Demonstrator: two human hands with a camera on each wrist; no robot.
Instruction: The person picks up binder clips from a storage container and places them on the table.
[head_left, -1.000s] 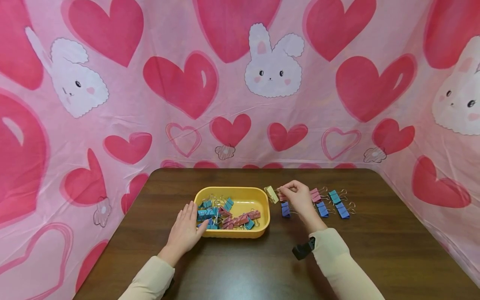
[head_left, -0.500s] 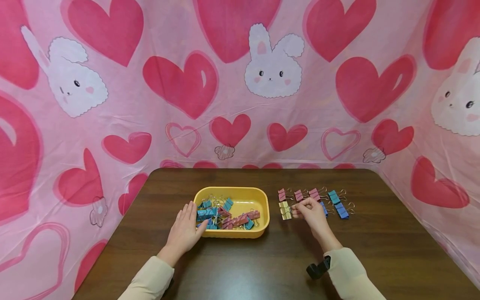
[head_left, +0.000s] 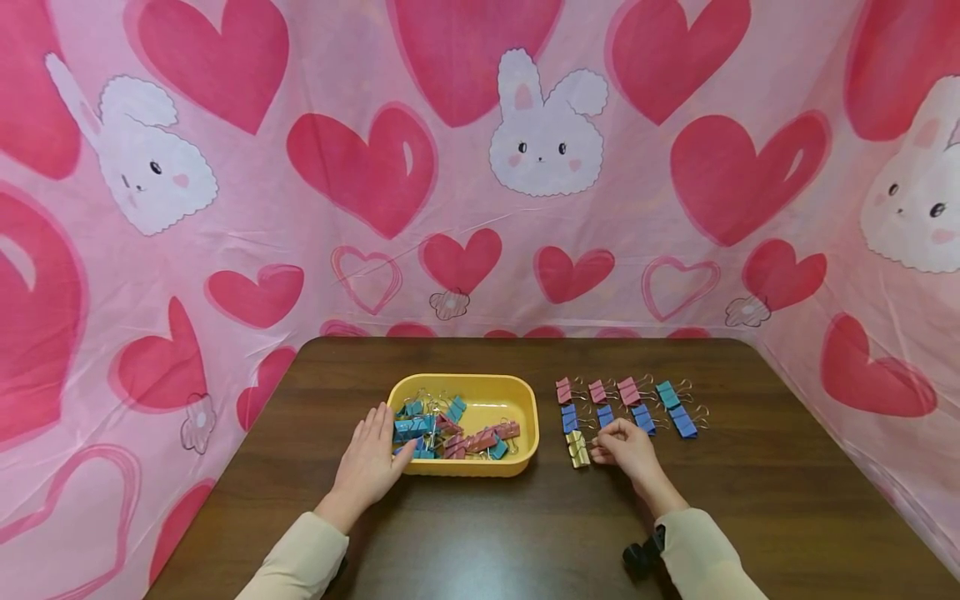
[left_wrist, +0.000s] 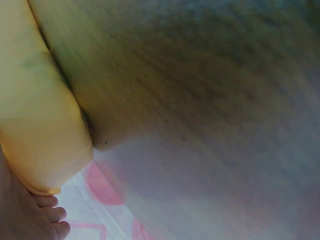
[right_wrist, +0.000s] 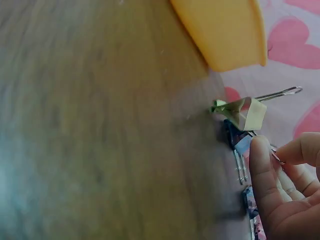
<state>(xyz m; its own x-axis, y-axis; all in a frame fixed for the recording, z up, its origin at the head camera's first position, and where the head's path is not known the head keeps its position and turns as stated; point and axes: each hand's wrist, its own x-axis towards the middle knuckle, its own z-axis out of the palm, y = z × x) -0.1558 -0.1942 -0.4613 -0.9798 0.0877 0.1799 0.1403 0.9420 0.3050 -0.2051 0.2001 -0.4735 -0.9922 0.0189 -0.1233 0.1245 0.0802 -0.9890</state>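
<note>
Yellow clip [head_left: 577, 450] sits just past three o'clock from the tray [head_left: 472, 469]; whether it touches the counter [head_left: 450, 533], I can't tell. Right hand [head_left: 630, 454] has its grip clamped on it from three o'clock. Blue clip [head_left: 570, 419] lies just beside it, towards twelve. Left hand [head_left: 372, 454] rests, fingers straight, on the tray's nine o'clock end.

Dark brown table [head_left: 525, 521], pink heart-print backdrop [head_left: 480, 204]
</note>
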